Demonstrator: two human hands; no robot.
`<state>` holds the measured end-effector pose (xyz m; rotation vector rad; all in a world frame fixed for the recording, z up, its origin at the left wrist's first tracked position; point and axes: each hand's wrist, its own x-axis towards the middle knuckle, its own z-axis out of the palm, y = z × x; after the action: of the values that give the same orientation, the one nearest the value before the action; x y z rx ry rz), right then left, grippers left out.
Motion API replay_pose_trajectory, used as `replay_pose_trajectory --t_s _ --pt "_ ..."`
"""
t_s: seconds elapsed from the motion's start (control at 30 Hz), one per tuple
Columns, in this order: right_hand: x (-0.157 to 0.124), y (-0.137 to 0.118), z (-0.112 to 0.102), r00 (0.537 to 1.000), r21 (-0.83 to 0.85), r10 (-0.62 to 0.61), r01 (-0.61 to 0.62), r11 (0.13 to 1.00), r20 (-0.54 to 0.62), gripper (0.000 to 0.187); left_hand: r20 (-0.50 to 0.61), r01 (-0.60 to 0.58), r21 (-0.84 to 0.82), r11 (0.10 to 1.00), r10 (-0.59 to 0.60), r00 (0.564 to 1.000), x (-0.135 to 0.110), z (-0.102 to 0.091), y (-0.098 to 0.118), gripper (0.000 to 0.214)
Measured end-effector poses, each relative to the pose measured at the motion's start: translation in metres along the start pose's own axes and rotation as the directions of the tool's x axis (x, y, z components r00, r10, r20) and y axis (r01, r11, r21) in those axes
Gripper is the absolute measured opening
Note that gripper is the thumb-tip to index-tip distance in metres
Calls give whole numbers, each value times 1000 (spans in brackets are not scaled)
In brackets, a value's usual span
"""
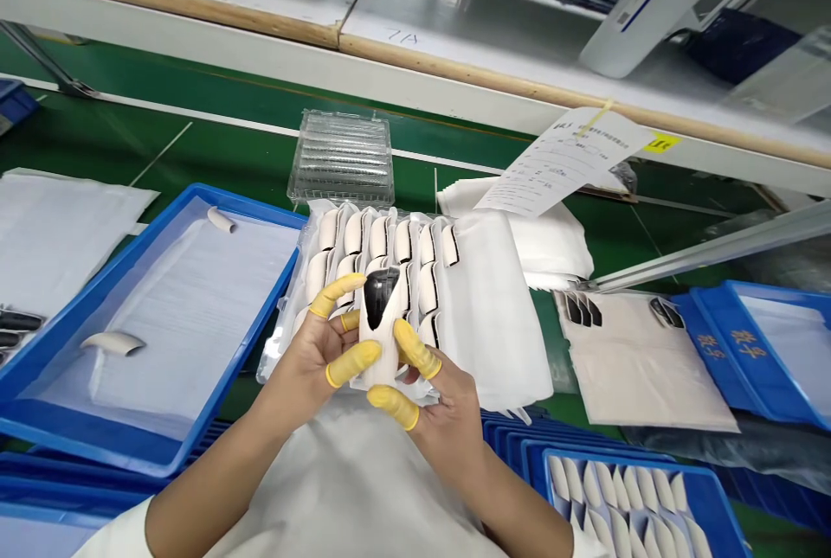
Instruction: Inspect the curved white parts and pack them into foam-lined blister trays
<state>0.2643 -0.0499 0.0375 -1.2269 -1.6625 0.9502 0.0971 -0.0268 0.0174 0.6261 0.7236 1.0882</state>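
Observation:
Between my two hands I hold up a curved cream-coloured shell part (378, 359) whose glossy black inner side shows at its upper end. My left hand (325, 346), with yellow finger cots, grips its left side. Yellow cots also cover the fingers of my right hand (432, 402), which closes on its right side near the lower end. Just behind stands a clear plastic tray (269, 359) with rows of similar cream shells (354, 234), partly hidden by my hands. A white foam sheet (497, 307) lies over the tray's right part.
A lined blue bin (162, 465) with two loose shells (117, 343) sits at left. An empty clear tray (341, 156) and a paper sheet (558, 156) are at the back. Black pieces (582, 310) lie on a pale sheet at right, above a blue bin (720, 489) of shells.

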Motion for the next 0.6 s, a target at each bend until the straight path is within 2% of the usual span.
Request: replay_pose_trajectory --t_s 0.2,0.37,0.47,0.6 --pt "2 0 -2 995 -40 -81 79 996 -55 45 30 114 -160 980 -110 993 6 -2 -6 90" --pt "2 -2 -4 974 -89 -205 197 976 -92 41 137 149 -263 953 -117 984 9 -3 -17 63" --pt "-3 -3 -8 958 -174 -282 269 947 -59 51 234 190 -351 917 -110 966 9 -1 -22 46" --pt "-8 -10 -15 925 -272 -377 371 888 32 61 417 284 -376 882 -112 902 8 2 -24 44"
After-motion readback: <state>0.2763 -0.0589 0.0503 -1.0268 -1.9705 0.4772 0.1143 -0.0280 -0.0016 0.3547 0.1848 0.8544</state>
